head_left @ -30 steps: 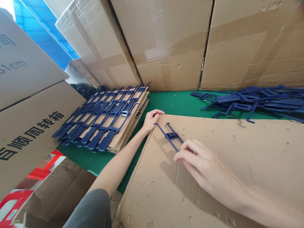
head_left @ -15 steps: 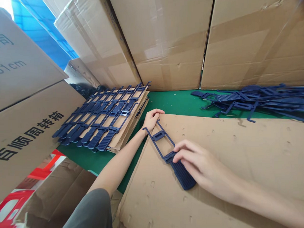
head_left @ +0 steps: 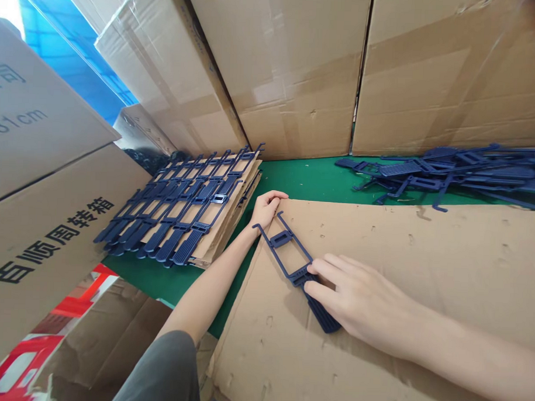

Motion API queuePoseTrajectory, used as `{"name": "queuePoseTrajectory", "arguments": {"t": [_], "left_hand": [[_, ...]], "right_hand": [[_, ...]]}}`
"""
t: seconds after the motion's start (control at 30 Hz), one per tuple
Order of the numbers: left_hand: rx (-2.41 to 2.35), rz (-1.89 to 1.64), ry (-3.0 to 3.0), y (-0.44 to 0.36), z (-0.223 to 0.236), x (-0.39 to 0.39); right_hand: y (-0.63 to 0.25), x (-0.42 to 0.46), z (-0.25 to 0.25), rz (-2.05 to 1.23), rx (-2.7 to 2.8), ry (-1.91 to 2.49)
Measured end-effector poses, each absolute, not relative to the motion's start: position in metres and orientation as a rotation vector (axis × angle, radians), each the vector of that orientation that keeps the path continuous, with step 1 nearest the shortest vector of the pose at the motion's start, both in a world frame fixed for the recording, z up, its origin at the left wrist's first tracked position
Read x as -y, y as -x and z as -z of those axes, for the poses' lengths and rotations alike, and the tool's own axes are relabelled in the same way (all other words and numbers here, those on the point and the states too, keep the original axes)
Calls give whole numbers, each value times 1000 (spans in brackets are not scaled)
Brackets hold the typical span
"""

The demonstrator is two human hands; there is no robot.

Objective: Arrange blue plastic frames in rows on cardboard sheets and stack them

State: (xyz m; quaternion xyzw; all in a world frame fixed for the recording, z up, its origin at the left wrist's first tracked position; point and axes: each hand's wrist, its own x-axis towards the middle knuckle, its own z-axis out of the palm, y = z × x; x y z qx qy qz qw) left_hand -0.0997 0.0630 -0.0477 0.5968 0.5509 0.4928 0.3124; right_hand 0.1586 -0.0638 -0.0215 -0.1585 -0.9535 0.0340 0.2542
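A navy plastic frame with a ribbed paddle end and two hooked prongs (head_left: 280,239) lies slantwise over the cardboard sheet (head_left: 380,251), prongs toward the far left corner. My right hand (head_left: 352,291) is closed on its middle, thumb on the near side and fingertips at the crossbar; the palm hides part of the paddle. At the sheet's far left corner, my left hand (head_left: 266,209) grips the edge, its fingers curled over the cardboard. The prong tips are close to my left wrist.
Left of my left arm, several matching frames (head_left: 191,244) lie in rows on a cardboard stack (head_left: 225,231). A loose heap of them (head_left: 426,171) rests on the green tabletop (head_left: 307,175) at the far right. Large cartons (head_left: 290,67) wall off the back; more (head_left: 51,228) stand left.
My right hand has turned over the frame and closed more firmly on it, and the paddle end has tilted slightly. My left hand stays at the corner.
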Motion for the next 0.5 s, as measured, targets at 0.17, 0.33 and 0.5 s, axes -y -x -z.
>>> {"name": "queuePoseTrajectory", "arguments": {"t": [0.17, 0.33, 0.5], "left_hand": [[-1395, -1337, -1469, 103, 48, -66], [-1360, -1343, -1417, 102, 47, -64], [-1346, -1352, -1409, 101, 46, -63]], "right_hand": [[-159, 73, 16, 1, 2576, 426], [-159, 76, 18, 80, 2542, 456], [-160, 63, 24, -88, 2506, 429]]}}
